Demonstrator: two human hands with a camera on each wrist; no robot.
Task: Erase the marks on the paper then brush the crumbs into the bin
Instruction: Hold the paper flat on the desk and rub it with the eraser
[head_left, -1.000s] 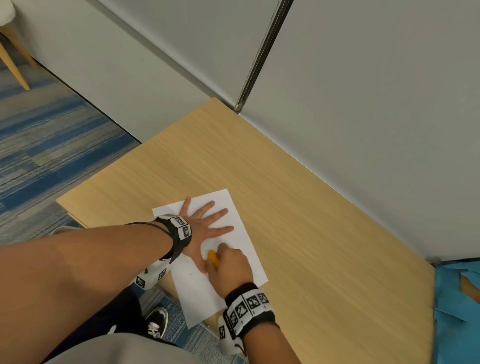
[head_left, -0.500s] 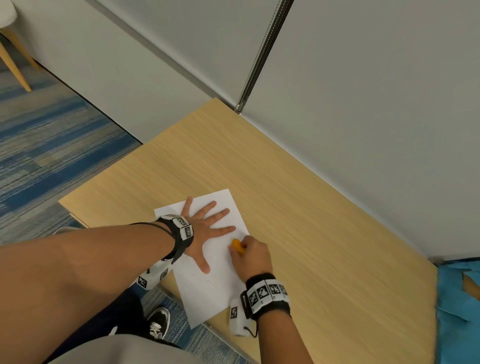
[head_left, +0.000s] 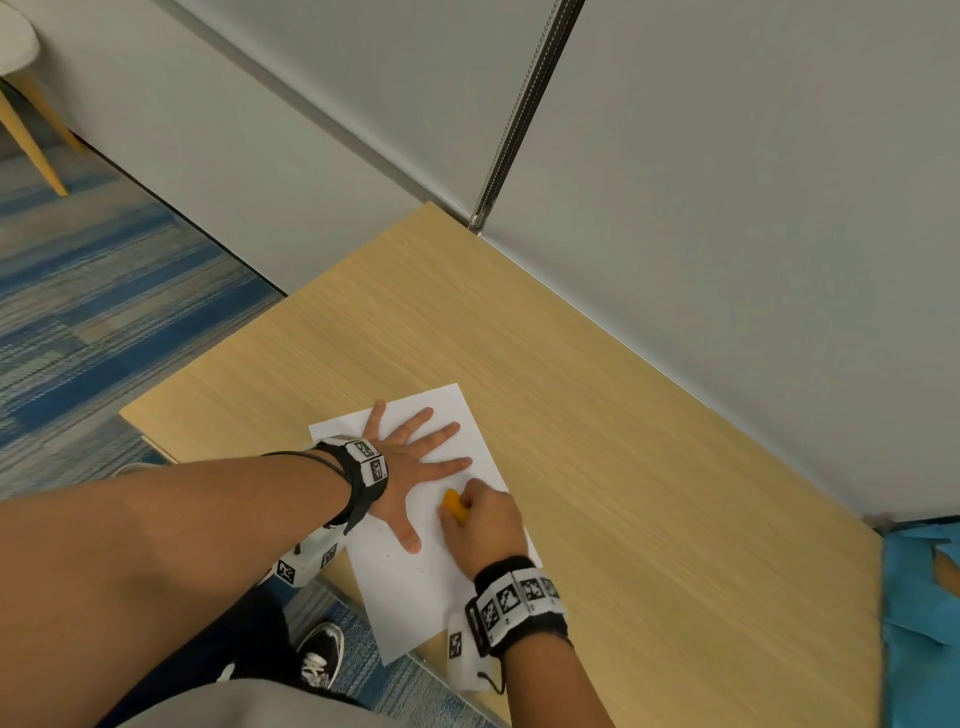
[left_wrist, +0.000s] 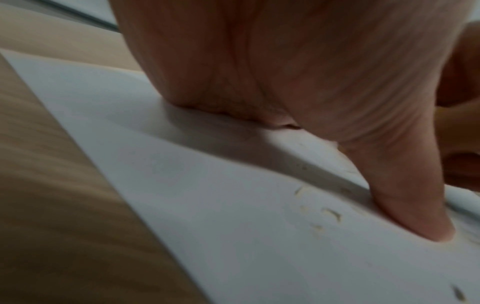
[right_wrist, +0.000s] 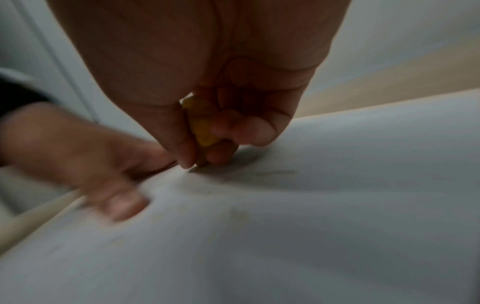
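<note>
- Paper (head_left: 415, 571): white sheet flat on the wooden table (head_left: 649, 493), at the near-left edge; its near corner overhangs the table edge.
- Left hand (head_left: 410, 467): flat on the paper, palm down, fingers spread wide and straight, thumb pointing toward the near edge. Grips nothing.
- Right hand (head_left: 485, 525): fingers curled, pinching a yellow eraser (head_left: 454, 506) between thumb and fingertips. The eraser tip touches the paper just beside the left index finger.
- Right wrist view: faint pencil marks (right_wrist: 272, 172) on the sheet right of the eraser tip; blurred.
- Left wrist view: small eraser crumbs (left_wrist: 322, 216) lie on the paper next to the thumb.
- Bin: blue-lined bin (head_left: 919, 613) at the table's right end, well apart from the paper.
</note>
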